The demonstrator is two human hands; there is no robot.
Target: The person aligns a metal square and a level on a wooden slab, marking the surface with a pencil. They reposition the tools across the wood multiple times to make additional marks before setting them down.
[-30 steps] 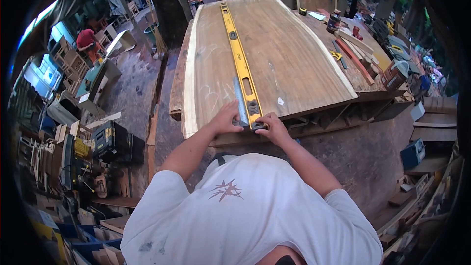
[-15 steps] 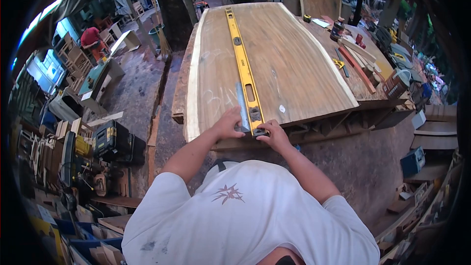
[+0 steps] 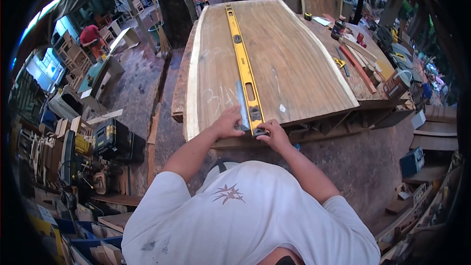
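A long yellow spirit level [image 3: 242,60] lies lengthwise on a wide wooden slab [image 3: 304,68] with pale live edges. At its near end my right hand [image 3: 275,136] pinches the level, thumb and fingers closed at the slab's front edge. Close to the left of the level lies a metal square [image 3: 240,93], its grey-blue blade flat on the wood. My left hand [image 3: 228,122] is closed on the near end of this square, fingers on top and thumb by the edge. The part under the palm is hidden. Chalk marks show on the slab left of the blade.
Right of the slab, the bench holds a tape measure [image 3: 307,16], a bottle [image 3: 338,28], wood strips [image 3: 357,68], a yellow-handled square [image 3: 339,63] and a brown bucket [image 3: 398,84]. A black toolbox [image 3: 112,137] stands on the floor at left. Farther back, a person in red [image 3: 91,37] bends over.
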